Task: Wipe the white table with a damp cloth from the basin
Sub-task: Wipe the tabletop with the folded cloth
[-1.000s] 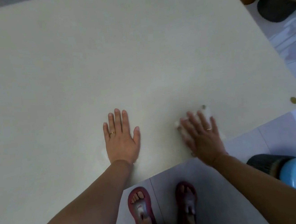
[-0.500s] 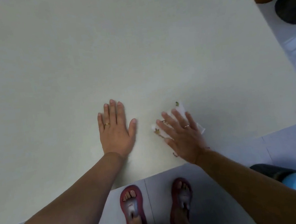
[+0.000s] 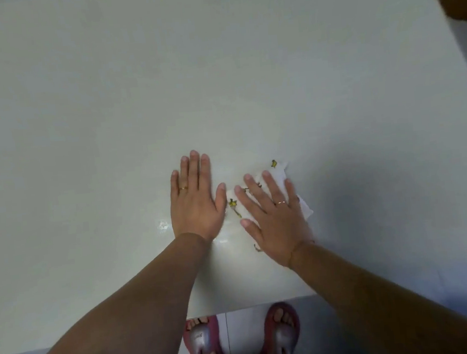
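Left hand (image 3: 194, 202) flat, fingers together; right hand (image 3: 273, 215) flat, fingers spread, apparently pressing down.

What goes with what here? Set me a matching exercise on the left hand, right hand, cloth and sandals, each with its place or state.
Things:
1. left hand
2. right hand
3. cloth
4. sandals

Places or states:
A. white with yellow flowers, spread on the table
B. on the floor below the table's near edge
C. flat on bare tabletop, nothing under it
D. pressed flat on top of the cloth

Pairs: 1-C, 2-D, 3-A, 4-B
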Available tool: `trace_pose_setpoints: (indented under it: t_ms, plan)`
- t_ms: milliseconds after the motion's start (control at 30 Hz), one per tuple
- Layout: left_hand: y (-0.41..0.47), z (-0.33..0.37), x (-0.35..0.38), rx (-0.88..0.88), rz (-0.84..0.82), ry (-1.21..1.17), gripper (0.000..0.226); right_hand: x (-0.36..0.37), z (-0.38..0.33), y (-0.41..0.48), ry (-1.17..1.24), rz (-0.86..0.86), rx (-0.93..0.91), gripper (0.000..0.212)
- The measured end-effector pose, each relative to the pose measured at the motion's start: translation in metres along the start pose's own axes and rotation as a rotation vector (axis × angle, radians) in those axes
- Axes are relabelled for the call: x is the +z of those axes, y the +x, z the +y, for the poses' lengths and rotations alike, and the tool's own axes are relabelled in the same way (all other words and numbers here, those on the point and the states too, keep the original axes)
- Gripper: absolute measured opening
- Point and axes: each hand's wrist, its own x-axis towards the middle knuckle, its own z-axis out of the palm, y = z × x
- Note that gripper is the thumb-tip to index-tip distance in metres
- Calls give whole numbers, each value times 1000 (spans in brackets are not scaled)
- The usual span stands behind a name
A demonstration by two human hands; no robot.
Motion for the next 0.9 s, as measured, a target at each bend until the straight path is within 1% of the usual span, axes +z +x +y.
trace_pose_setpoints:
  t_ms: [33, 67, 100, 167, 233, 267, 300, 333, 367, 433, 500, 533, 567, 600, 633, 700, 733, 767, 800, 833, 900]
  plan:
    - [0, 0, 0, -1, -2, -2, 66, -1, 19, 3, -27, 6, -65, 59]
    - [0, 0, 0, -2, -3, -4, 66, -2, 38, 8, -34, 21, -59, 59]
    - [0, -1, 0, -3, -4, -7, 66, -4, 56, 13, -8, 37, 24, 58]
    - [1, -1, 0, -2, 0, -15, 66, -8, 80, 28, 70, 53, 293, 57]
    - [1, 0, 1, 0, 5, -20, 65, -8, 75, 41, 126, 67, 545, 58]
    - [1, 0, 1, 0, 5, -21, 65, -7, 64, 47, 135, 74, 624, 59]
    - [1, 0, 1, -1, 6, -20, 65, -7, 50, 51, 127, 73, 656, 61]
    - [1, 0, 1, -1, 8, -16, 66, -7, 35, 54, 99, 61, 624, 62]
    - [1, 0, 0, -2, 6, -12, 66, -7, 21, 54, 53, 39, 529, 62]
    - [1, -1, 0, 2, -4, -8, 66, -7, 10, 49, -34, 4, 247, 61]
    - [1, -1, -1, 4, -10, -17, 66, -14, 31, 51, -68, -7, -16, 61]
    - [1, -1, -1, 4, -16, -20, 66, -18, 46, 53, -80, -6, -110, 61]
    - [1, -1, -1, 4, -22, -17, 66, -20, 62, 56, -92, -6, -144, 60]
    - [1, -1, -1, 6, -27, -13, 66, -22, 77, 61, -81, -14, -95, 60]
    - [1, -1, -1, 8, -29, -13, 66, -25, 87, 67, -48, -22, 27, 60]
    - [1, -1, -2, 9, -32, -23, 66, -23, 84, 81, 51, 5, 372, 59]
    - [2, 0, -3, 9, -31, -26, 66, -22, 71, 90, 95, 19, 532, 59]
    - [2, 0, -3, 9, -32, -25, 66, -22, 52, 98, 116, 11, 633, 60]
    - [2, 0, -3, 11, -34, -22, 66, -21, 31, 103, 121, 1, 649, 61]
    - [3, 0, -4, 14, -37, -18, 66, -19, 9, 107, 102, 3, 575, 62]
    - [3, -1, -4, 25, -49, -9, 65, -17, -21, 107, 58, -12, 283, 61]
